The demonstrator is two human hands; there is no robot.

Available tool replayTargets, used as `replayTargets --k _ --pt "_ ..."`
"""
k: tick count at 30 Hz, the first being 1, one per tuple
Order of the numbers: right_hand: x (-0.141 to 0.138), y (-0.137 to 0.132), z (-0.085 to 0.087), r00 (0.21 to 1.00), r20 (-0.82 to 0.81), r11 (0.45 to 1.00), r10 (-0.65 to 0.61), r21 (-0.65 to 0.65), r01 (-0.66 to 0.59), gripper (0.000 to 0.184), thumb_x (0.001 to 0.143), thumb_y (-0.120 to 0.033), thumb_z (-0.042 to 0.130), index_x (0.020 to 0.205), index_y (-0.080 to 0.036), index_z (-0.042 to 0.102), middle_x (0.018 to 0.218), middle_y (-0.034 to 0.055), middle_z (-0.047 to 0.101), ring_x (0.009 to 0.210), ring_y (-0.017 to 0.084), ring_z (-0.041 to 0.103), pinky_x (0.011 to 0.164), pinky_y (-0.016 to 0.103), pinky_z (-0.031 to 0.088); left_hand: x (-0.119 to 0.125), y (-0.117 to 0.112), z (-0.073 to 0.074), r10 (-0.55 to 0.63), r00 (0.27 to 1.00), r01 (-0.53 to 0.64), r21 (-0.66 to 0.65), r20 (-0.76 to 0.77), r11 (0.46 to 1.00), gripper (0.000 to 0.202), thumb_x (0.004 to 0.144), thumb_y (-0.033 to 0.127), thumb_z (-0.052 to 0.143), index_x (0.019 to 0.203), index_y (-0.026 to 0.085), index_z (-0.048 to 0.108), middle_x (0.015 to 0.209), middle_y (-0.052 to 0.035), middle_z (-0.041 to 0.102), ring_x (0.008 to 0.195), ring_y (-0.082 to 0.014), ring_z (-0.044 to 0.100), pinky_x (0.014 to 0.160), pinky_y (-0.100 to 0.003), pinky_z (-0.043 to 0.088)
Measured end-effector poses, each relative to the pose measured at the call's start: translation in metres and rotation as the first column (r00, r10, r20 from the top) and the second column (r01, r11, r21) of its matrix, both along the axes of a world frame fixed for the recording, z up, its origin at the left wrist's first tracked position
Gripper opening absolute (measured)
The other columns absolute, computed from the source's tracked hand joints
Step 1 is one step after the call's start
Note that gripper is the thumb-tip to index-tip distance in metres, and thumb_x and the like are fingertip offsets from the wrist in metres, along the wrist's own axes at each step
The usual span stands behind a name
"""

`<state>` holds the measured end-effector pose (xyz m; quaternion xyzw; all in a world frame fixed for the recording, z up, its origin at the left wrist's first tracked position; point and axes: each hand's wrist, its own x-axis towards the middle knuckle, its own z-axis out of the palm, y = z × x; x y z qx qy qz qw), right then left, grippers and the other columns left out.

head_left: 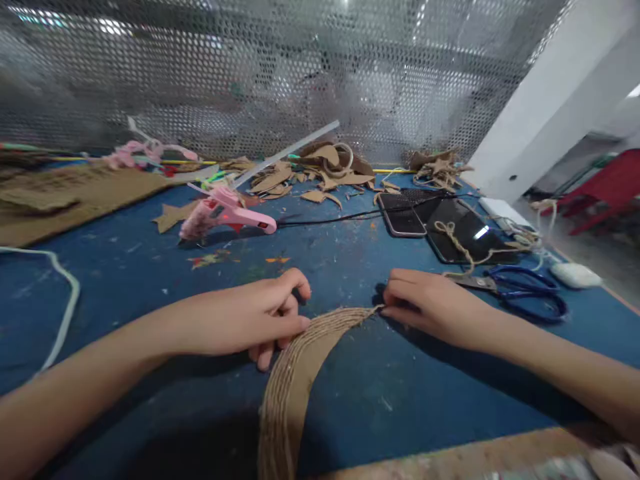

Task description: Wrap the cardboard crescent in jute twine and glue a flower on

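Note:
A curved cardboard strip (311,363) lies on the blue table, with rows of jute twine (280,387) laid along its outer edge. My left hand (250,320) rests at the strip's outer side, one fingertip touching the twine rows. Its fingers are bent but apart, not wrapped round the strip. At the strip's narrow tip, my right hand (435,307) is closed in a pinch on the twine end, fingertips partly hidden. Beyond my left hand, a pink hot glue gun (225,213) with a long glue stick (287,153) stands on the table.
Blue-handled scissors (530,290) lie by my right wrist, near a phone (403,217) and a dark tablet (463,233). Cardboard scraps (325,173) are piled along the perforated metal screen (300,73). A white cord (67,300) curves at left; a cardboard sheet (100,200) lies behind.

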<state>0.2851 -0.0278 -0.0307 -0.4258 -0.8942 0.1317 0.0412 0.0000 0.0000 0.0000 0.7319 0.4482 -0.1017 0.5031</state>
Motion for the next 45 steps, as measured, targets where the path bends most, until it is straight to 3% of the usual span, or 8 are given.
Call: replayTargets --k 6,14,18,21,30,38,42,45 --pt "-0.022 0.021 -0.006 0.990 -0.005 0.982 0.142 0.123 -0.141 0.013 0.094 -0.021 0.048 0.084 -0.017 0.056 0.084 0.0034 0.054 0.076 0.016 0.052 0.066 0.026 0.037 -0.001 -0.002 0.005 -0.022 0.998 0.028 -0.100 0.063 0.995 0.008 0.093 0.028 0.040 0.094 0.023 0.035 0.078 0.0027 0.063 0.064 -0.0136 0.063 0.060 -0.024 0.048" --pt "-0.064 0.064 -0.002 0.947 -0.163 0.955 0.276 0.156 -0.252 0.003 0.087 -0.014 0.057 0.085 -0.015 0.058 0.086 0.0041 0.060 0.081 0.016 0.051 0.074 0.027 0.038 0.004 -0.015 0.021 -0.331 0.930 0.361 -0.221 0.162 0.906 0.019 0.075 0.009 0.057 0.088 0.022 0.052 0.096 -0.0011 0.070 0.074 -0.0138 0.065 0.059 -0.019 0.045" --pt "-0.062 0.064 0.005 0.928 -0.296 0.974 0.226 0.043 -0.223 0.007 0.083 -0.011 0.059 0.085 -0.016 0.056 0.081 0.0006 0.063 0.073 0.012 0.054 0.069 0.024 0.039 -0.001 -0.002 0.010 -0.266 0.922 0.207 0.219 0.283 0.953 0.010 0.076 0.014 0.062 0.084 0.020 0.058 0.082 0.0020 0.066 0.072 -0.0116 0.061 0.064 -0.020 0.048" --pt "-0.054 0.056 0.006 0.929 -0.325 0.980 0.175 -0.036 -0.197 0.008 0.083 -0.011 0.058 0.086 -0.017 0.055 0.076 -0.0014 0.063 0.067 0.011 0.055 0.064 0.022 0.038 -0.004 0.012 -0.007 -0.271 0.902 0.045 0.553 0.336 0.832 0.028 0.076 0.015 0.066 0.101 0.022 0.056 0.114 -0.0032 0.061 0.108 -0.0181 0.056 0.096 -0.031 0.043" --pt "-0.048 0.048 0.010 0.910 -0.413 0.974 0.040 -0.185 -0.127 0.020 0.071 -0.003 0.053 0.084 -0.019 0.049 0.076 -0.0020 0.059 0.069 0.011 0.055 0.066 0.024 0.041 -0.001 0.010 -0.032 -0.285 0.933 0.136 0.518 0.220 0.844 0.077 0.076 0.041 0.071 0.135 0.023 0.026 0.144 -0.0132 0.040 0.133 -0.0260 0.040 0.110 -0.044 0.034" --pt "-0.036 0.046 0.027 0.893 -0.449 0.796 -0.030 -0.551 -0.250 0.023 0.069 -0.003 0.051 0.087 -0.018 0.049 0.069 -0.0050 0.051 0.060 0.009 0.046 0.055 0.020 0.038 0.003 0.011 -0.029 -0.307 0.943 0.137 0.693 0.128 0.708 0.080 0.064 0.058 0.076 0.126 0.018 0.044 0.110 -0.0086 0.058 0.100 -0.0256 0.057 0.087 -0.038 0.045" --pt "-0.032 0.043 0.028 0.953 -0.299 0.916 0.048 -0.367 -0.161 0.012 0.083 -0.025 0.061 0.092 -0.018 0.056 0.065 -0.0047 0.055 0.058 0.010 0.048 0.053 0.021 0.035 0.007 0.007 -0.030 -0.278 0.960 0.172 0.781 0.002 0.600 0.076 0.059 0.074 0.068 0.107 0.017 0.055 0.085 -0.0042 0.057 0.078 -0.0241 0.056 0.075 -0.038 0.043" --pt "-0.032 0.036 0.022 0.979 -0.166 0.981 0.120 -0.134 -0.143 0.011 0.089 -0.027 0.055 0.085 -0.018 0.060 0.072 -0.0010 0.061 0.063 0.011 0.051 0.057 0.023 0.034 0.013 -0.001 -0.030 -0.193 0.976 0.195 0.781 -0.097 0.594 0.069 0.062 0.077 0.063 0.100 0.019 0.056 0.075 -0.0009 0.055 0.068 -0.0214 0.054 0.066 -0.033 0.039"
